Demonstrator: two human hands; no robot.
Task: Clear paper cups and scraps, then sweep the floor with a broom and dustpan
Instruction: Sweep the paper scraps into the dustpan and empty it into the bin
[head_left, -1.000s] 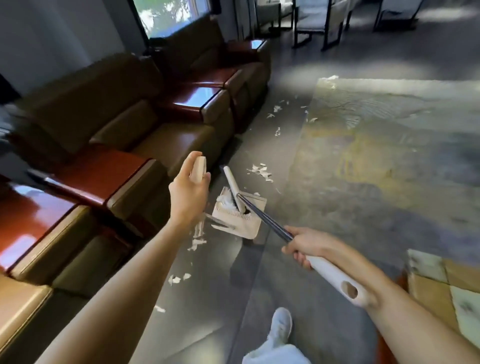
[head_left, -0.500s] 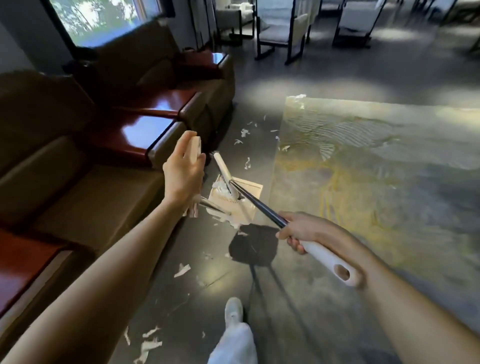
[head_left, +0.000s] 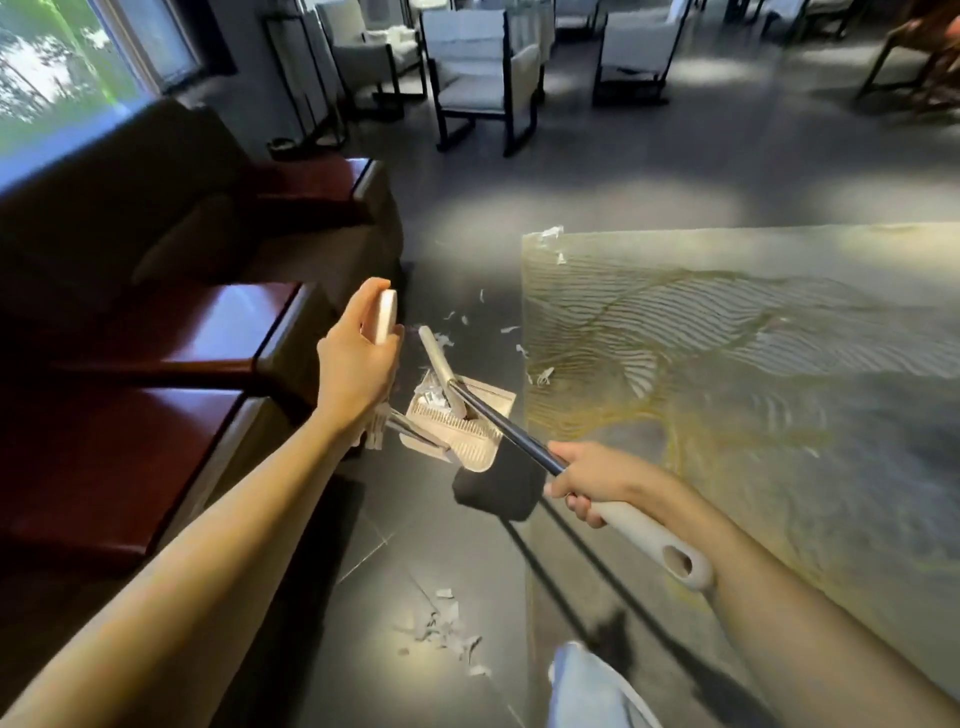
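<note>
Left of the dustpan stands a brown leather sofa (head_left: 156, 322) with glossy red-brown armrests. The person's left hand (head_left: 358, 364) is just left of and above the pan. Its fingers (head_left: 376, 358) are clamped round the pale top of the dustpan's long handle, which stands nearly upright, and thin metal rods slant from it down into the pan.

The dustpan (head_left: 460, 434) is beige with a comb-toothed edge, and torn paper lies in it. Its dark shadow falls on the floor (head_left: 519, 208) just below it.

The broom (head_left: 498, 426) has its pale head over the pan. Its long axis runs from there down and to the right, first a dark shaft and then a white grip. The right hand (head_left: 592, 478) is right of the pan, with its fingers wrapped tight where the shaft meets the grip.

Paper scraps (head_left: 441, 629) lie on the floor nearer the person than the pan, and more lie beyond it. A patterned rug (head_left: 753, 364) spreads to the pan's right.
</note>
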